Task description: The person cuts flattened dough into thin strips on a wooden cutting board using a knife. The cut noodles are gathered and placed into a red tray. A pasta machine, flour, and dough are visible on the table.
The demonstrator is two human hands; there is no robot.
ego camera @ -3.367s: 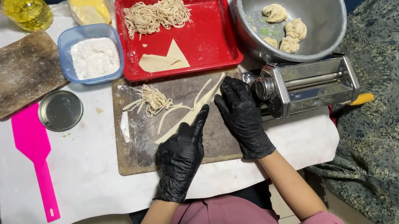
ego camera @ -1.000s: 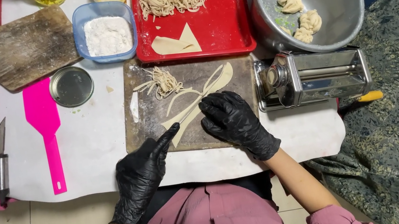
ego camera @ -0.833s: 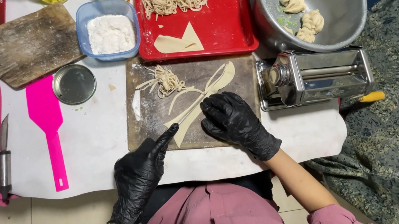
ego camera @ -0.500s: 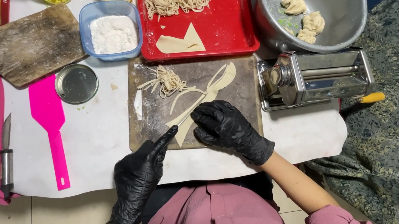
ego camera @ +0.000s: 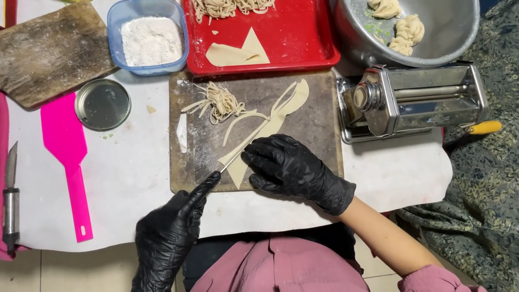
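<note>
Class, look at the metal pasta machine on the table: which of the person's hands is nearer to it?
The right hand. It rests on the dark cutting board just left of the metal pasta machine; the left hand sits farther away, at the board's near-left corner.

Both gloved hands rest on the cutting board (ego camera: 312, 127) — the right hand (ego camera: 287, 166) presses the dough strip (ego camera: 270, 123), the left hand (ego camera: 172, 233) holds a knife (ego camera: 237, 155) against it.
</note>
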